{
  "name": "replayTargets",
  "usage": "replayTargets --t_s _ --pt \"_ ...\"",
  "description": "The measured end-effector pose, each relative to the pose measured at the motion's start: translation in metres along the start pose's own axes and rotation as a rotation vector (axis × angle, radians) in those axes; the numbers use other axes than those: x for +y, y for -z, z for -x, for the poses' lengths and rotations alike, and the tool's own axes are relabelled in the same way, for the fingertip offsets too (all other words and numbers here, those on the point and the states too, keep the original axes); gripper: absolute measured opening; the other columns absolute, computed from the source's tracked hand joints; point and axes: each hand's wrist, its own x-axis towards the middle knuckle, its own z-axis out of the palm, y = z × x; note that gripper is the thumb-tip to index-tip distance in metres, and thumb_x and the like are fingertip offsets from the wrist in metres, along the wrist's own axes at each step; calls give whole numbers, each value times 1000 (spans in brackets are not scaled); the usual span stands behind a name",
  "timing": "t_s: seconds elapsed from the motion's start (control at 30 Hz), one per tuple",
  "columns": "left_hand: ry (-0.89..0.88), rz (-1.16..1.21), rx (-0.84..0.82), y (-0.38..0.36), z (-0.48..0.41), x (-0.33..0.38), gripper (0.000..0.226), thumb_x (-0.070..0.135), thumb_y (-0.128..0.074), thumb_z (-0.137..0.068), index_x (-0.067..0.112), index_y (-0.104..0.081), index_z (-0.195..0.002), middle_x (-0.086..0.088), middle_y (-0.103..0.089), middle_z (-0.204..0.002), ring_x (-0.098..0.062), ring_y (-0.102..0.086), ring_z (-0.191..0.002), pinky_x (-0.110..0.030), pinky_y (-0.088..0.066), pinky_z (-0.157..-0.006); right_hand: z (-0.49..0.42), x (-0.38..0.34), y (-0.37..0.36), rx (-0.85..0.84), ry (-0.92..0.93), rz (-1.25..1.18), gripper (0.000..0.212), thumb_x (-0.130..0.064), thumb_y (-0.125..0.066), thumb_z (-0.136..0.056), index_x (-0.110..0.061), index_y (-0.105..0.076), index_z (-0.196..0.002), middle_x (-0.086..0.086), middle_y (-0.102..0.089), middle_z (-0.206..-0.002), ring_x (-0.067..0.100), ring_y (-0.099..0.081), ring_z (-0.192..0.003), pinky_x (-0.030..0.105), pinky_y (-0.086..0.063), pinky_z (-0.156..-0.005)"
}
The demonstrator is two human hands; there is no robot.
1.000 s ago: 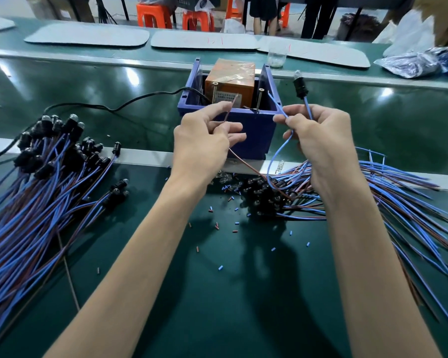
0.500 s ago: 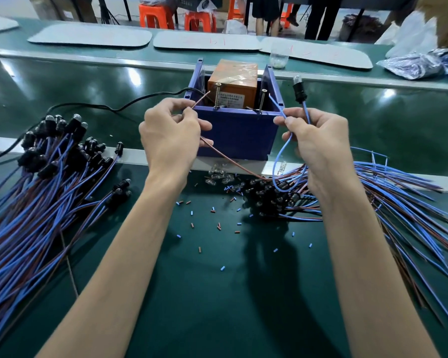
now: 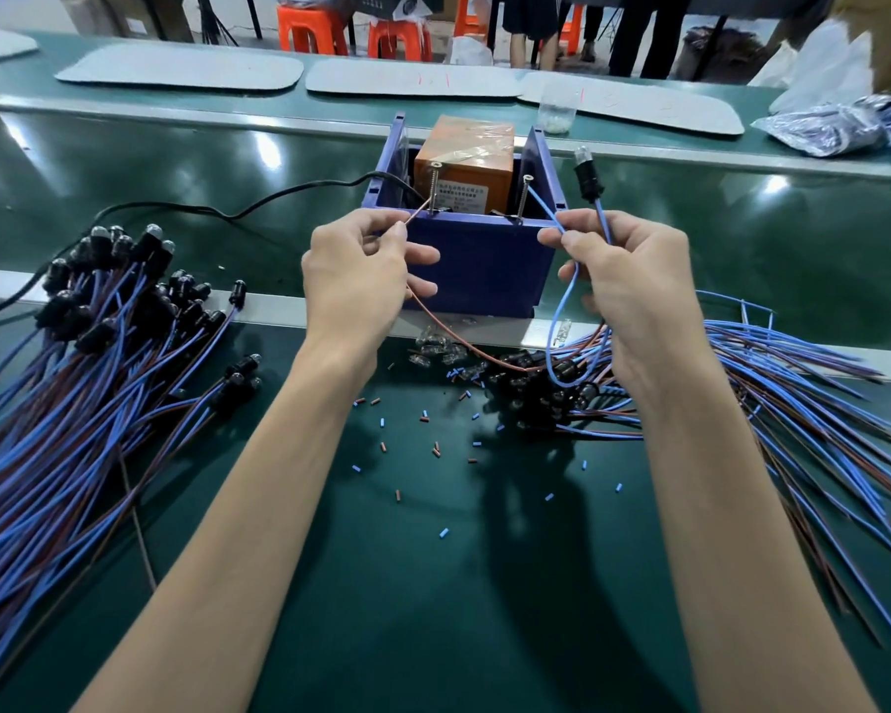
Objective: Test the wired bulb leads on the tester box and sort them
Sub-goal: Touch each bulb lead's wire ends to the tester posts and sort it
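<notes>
The blue tester box [image 3: 484, 265] stands in the middle with an orange block [image 3: 466, 159] inside and two upright screw posts. My left hand [image 3: 356, 275] pinches the brown lead [image 3: 417, 211], whose tip reaches the left screw post [image 3: 434, 185]. My right hand [image 3: 633, 285] pinches the blue lead [image 3: 546, 208], its tip at the right screw post [image 3: 524, 195], and also holds the black bulb socket [image 3: 587, 172] upright by its wire. The bulb looks unlit.
A big pile of wired bulbs [image 3: 88, 362] lies at the left, another pile [image 3: 741, 403] at the right under my right wrist. Cut insulation bits [image 3: 433, 445] and loose glass bulbs [image 3: 433, 349] litter the green belt. A black cable [image 3: 227, 211] runs left from the box.
My left hand has moved right again and brought the brown lead's tip to the left screw. The right hand has held the blue lead and socket nearly still.
</notes>
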Motion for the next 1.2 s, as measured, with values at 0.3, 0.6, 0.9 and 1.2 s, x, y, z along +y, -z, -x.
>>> replayTargets --t_s 0.3,0.6,0.9,1.2 --pt "3 -18 36 -1 -2 -2 27 13 -44 -100 30 -61 -85 15 -66 -59 -3 -58 -41 -14 -42 -46 1 -1 2 -23 -1 -6 23 -1 -51 -88 -17 -67 -87 -4 -73 -79 1 -44 -46 7 -33 -43" --pt "11 -17 58 -2 -2 -1 28 11 -41 -100 26 -60 -86 10 -62 -65 -2 -52 -36 -21 -46 -52 2 -3 3 -14 -16 -14 25 1 -49 -87 -17 -67 -83 -6 -72 -73 2 -41 -45 8 -32 -42" --pt "14 -23 65 -1 -2 -1 24 11 -40 -101 19 -62 -94 8 -59 -66 -1 -48 -35 -17 -43 -49 2 -5 3 0 -24 3 24 -1 -50 -85 -16 -66 -78 -6 -71 -71 6 -37 -47 8 -30 -41" --pt "21 -18 62 -2 -2 0 25 10 -40 -101 19 -62 -93 7 -58 -66 -2 -49 -35 -16 -42 -48 1 -5 6 10 -38 15 22 -3 -51 -84 -15 -67 -77 -4 -71 -69 9 -33 -50 12 -30 -43"
